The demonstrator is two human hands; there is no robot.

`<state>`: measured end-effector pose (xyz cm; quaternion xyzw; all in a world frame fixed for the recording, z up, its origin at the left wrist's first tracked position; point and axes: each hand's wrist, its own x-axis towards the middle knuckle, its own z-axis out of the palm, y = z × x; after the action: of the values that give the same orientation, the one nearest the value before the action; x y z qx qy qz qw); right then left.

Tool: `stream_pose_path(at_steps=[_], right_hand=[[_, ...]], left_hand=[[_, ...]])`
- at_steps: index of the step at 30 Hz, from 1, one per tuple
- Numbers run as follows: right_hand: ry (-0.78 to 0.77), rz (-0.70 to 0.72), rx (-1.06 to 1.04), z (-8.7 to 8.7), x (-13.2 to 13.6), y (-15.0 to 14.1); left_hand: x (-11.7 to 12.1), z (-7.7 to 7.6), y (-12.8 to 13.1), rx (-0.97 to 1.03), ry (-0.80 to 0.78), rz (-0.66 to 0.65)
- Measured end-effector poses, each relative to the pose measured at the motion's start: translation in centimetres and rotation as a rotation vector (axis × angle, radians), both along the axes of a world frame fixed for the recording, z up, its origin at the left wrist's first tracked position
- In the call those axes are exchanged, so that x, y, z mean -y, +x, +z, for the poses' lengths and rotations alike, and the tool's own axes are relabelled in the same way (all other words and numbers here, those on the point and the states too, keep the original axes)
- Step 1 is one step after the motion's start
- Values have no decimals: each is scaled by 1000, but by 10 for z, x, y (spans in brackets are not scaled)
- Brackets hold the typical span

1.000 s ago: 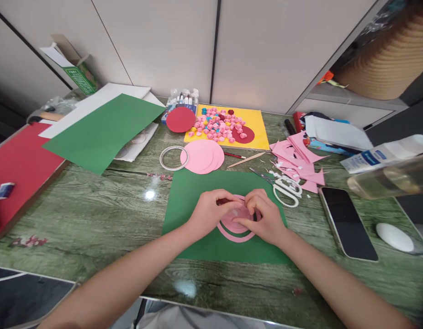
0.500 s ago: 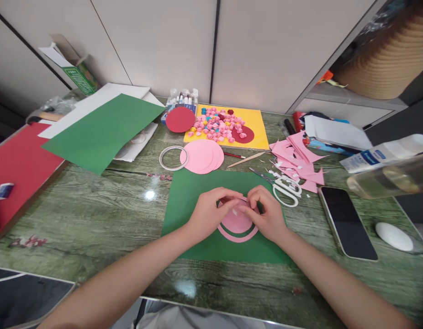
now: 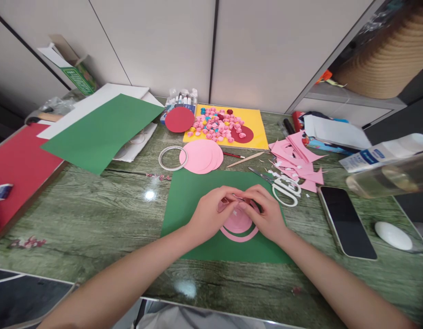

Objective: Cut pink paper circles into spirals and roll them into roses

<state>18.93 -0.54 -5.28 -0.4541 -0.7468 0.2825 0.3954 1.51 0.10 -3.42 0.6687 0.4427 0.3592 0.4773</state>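
Head view: shows left hand [image 3: 208, 214] and right hand [image 3: 267, 214] equally near round pink paper [image 3: 238, 225], fingertips bunched close over its far edge; can't tell if pinching it. Lies bodyward from fingertips on green sheet [image 3: 225, 252], without long axis. Farther back, shows markers [image 3: 188, 100] in blue box [image 3: 162, 118]; can't tell contents of green carton [image 3: 79, 80].

The counter [image 3: 95, 219] shows a glossy wood-grain finish. The pink ring [image 3: 239, 238] and green sheet [image 3: 186, 201] beneath it look like smooth matt paper; the phone [image 3: 347, 222] has a glossy dark screen.
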Motion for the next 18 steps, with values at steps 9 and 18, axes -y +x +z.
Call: stream_pose_path(at_steps=[9, 18], right_hand=[[28, -17, 31, 0, 1, 0], [230, -94, 104, -10, 0, 1]], left_hand=[[0, -4, -2, -89, 96, -28], [4, 0, -1, -41, 27, -25]])
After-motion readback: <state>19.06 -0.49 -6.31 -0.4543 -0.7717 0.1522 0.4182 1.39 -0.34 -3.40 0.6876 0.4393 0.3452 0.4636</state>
